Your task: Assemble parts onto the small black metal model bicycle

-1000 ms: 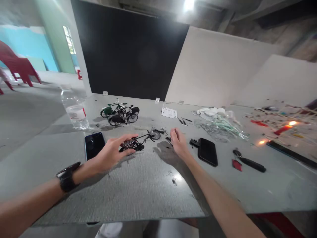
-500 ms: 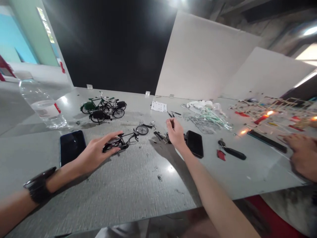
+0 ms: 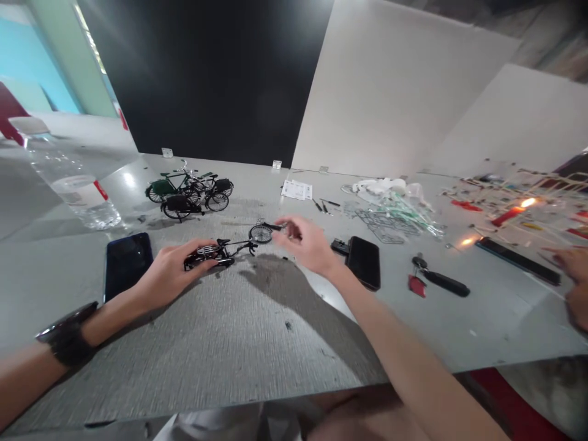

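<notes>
Black miniature metal bicycle [image 3: 215, 252] lies on its side on the grey tabletop [image 3: 229, 349], just right of a dark glass smartphone [image 3: 128, 266]. Left hand [image 3: 172, 271] is curved over its rear end, left fingers [image 3: 202, 247] closed on the frame, pinning it down. Spoked miniature wheel [image 3: 261, 233] sits at the far end of the frame. Can't tell from this view if it's fully seated. Right hand [image 3: 307, 242] hovers just beyond the wheel, right fingers [image 3: 285, 223] partly open, tips at a thin black bar piece [image 3: 274, 226]. Can't tell if they're pinching it.

Status: frame and wheel are together, bar piece is at the front end, joint hidden. Green miniature bicycle [image 3: 168, 190] and black miniature bicycle [image 3: 181, 207] stand complete-looking at the back. Parts remain on a pale plastic sprue frame [image 3: 386, 222], near a white paper sheet [image 3: 296, 190] and small black tweezers [image 3: 324, 206]. Also out: black-handled pliers [image 3: 445, 283] and a second black smartphone [image 3: 365, 263]. Clear plastic water bottle [image 3: 68, 184] at far left. Another person's hand [image 3: 574, 269] enters at the right edge, well apart.
</notes>
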The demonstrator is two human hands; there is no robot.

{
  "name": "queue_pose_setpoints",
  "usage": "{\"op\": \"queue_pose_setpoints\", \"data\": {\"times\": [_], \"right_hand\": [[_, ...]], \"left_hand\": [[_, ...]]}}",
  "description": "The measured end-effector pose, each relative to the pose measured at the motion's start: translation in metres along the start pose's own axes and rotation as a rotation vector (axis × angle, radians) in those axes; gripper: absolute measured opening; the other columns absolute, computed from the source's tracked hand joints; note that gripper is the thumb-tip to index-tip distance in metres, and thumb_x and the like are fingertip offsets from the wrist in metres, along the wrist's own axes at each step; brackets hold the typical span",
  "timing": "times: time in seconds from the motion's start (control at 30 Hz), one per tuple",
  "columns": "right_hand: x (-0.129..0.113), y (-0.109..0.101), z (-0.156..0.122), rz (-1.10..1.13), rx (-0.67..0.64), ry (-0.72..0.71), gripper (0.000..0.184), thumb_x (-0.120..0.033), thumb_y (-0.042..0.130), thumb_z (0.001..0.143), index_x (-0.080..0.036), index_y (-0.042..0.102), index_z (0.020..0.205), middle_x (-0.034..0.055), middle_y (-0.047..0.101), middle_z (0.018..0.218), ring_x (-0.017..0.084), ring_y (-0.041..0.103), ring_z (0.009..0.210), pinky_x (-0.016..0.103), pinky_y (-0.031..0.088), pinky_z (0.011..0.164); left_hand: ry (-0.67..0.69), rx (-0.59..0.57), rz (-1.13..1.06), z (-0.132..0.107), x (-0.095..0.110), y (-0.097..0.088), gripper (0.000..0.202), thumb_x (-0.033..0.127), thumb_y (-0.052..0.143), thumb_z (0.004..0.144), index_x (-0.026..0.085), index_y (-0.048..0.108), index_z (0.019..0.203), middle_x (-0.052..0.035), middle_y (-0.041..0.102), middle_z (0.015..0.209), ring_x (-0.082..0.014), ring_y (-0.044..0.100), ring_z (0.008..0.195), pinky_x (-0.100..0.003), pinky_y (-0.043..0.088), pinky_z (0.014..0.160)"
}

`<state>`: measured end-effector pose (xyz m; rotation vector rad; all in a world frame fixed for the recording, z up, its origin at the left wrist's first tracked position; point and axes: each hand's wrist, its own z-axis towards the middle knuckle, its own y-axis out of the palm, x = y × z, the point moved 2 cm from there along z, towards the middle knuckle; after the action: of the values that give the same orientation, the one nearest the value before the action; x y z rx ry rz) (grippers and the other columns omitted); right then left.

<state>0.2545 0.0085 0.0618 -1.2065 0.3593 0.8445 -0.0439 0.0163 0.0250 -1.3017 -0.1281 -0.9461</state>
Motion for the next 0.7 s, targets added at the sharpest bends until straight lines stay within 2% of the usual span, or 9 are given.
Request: {"op": "queue_pose_setpoints", "data": {"times": [0.07, 0.13, 0.27, 0.37, 0.47, 0.53, 0.63, 0.7], "right_hand": [[-0.002, 0.013, 0.002, -0.046, -0.163, -0.048, 0.047, -0.062, 0.061, 0.09, -0.025, 0.065, 0.119, 0.0082, 0.066, 0.1, 0.021, 0.058, 0.08, 0.032, 0.043, 0.067], [0.001, 0.024, 0.004, -0.062, -0.241, -0.087, 0.047, -0.062, 0.061, 0.09, -0.026, 0.067, 0.119, 0.0091, 0.066, 0.109, 0.022, 0.06, 0.088, 0.033, 0.045, 0.071], [0.012, 0.038, 0.008, -0.055, -0.283, -0.104, 0.041, -0.059, 0.058, 0.094, -0.024, 0.071, 0.112, 0.0086, 0.066, 0.105, 0.022, 0.06, 0.088, 0.034, 0.045, 0.073], [0.01, 0.035, 0.006, -0.045, -0.294, -0.101, 0.04, -0.057, 0.057, 0.095, -0.025, 0.072, 0.113, 0.0088, 0.067, 0.104, 0.022, 0.061, 0.087, 0.034, 0.045, 0.073], [0.002, 0.016, 0.006, -0.031, -0.294, -0.107, 0.038, -0.056, 0.056, 0.096, -0.026, 0.071, 0.116, 0.0088, 0.068, 0.106, 0.021, 0.06, 0.083, 0.034, 0.045, 0.069], [0.002, -0.008, 0.008, -0.048, -0.209, -0.073, 0.036, -0.052, 0.055, 0.098, -0.025, 0.071, 0.117, 0.0084, 0.069, 0.101, 0.018, 0.056, 0.072, 0.032, 0.043, 0.062], [0.015, -0.045, 0.009, -0.114, -0.025, -0.035, 0.033, -0.048, 0.055, 0.098, -0.023, 0.071, 0.109, 0.0072, 0.067, 0.087, 0.015, 0.048, 0.059, 0.032, 0.038, 0.055], [0.03, -0.06, 0.005, -0.157, 0.026, -0.013, 0.03, -0.047, 0.057, 0.097, -0.022, 0.072, 0.105, 0.0066, 0.065, 0.082, 0.015, 0.047, 0.058, 0.032, 0.036, 0.054]], "left_hand": [[0.009, 0.02, -0.017, 0.001, 0.0, 0.0, 0.042, 0.053, 0.059, 0.092, 0.026, 0.069, 0.123, -0.0072, 0.077, 0.113, -0.0275, 0.072, 0.093, -0.04, 0.057, 0.082], [0.018, 0.022, -0.03, 0.001, 0.0, 0.0, 0.039, 0.052, 0.058, 0.092, 0.029, 0.07, 0.121, -0.0063, 0.076, 0.113, -0.0275, 0.072, 0.095, -0.04, 0.056, 0.083], [-0.008, 0.01, -0.033, 0.001, 0.002, -0.001, 0.039, 0.053, 0.059, 0.092, 0.029, 0.07, 0.121, -0.0058, 0.077, 0.111, -0.0263, 0.072, 0.089, -0.04, 0.056, 0.084], [-0.023, -0.006, -0.034, 0.001, 0.002, 0.0, 0.042, 0.053, 0.06, 0.091, 0.029, 0.069, 0.124, -0.0056, 0.076, 0.113, -0.0267, 0.072, 0.092, -0.039, 0.057, 0.085], [-0.008, -0.014, -0.034, 0.0, 0.0, 0.001, 0.044, 0.052, 0.062, 0.09, 0.029, 0.067, 0.128, -0.0055, 0.075, 0.119, -0.0278, 0.071, 0.103, -0.041, 0.056, 0.092], [0.001, -0.02, -0.037, -0.001, -0.002, 0.002, 0.047, 0.051, 0.064, 0.089, 0.029, 0.064, 0.13, -0.0059, 0.074, 0.121, -0.0276, 0.07, 0.109, -0.042, 0.055, 0.097], [0.017, -0.04, -0.044, -0.002, -0.004, 0.002, 0.051, 0.053, 0.067, 0.086, 0.028, 0.064, 0.131, -0.007, 0.074, 0.121, -0.0275, 0.07, 0.11, -0.043, 0.054, 0.099], [0.034, -0.061, -0.043, -0.003, -0.005, 0.003, 0.046, 0.053, 0.067, 0.086, 0.028, 0.067, 0.125, -0.0072, 0.074, 0.119, -0.0278, 0.07, 0.109, -0.043, 0.055, 0.099]]}}
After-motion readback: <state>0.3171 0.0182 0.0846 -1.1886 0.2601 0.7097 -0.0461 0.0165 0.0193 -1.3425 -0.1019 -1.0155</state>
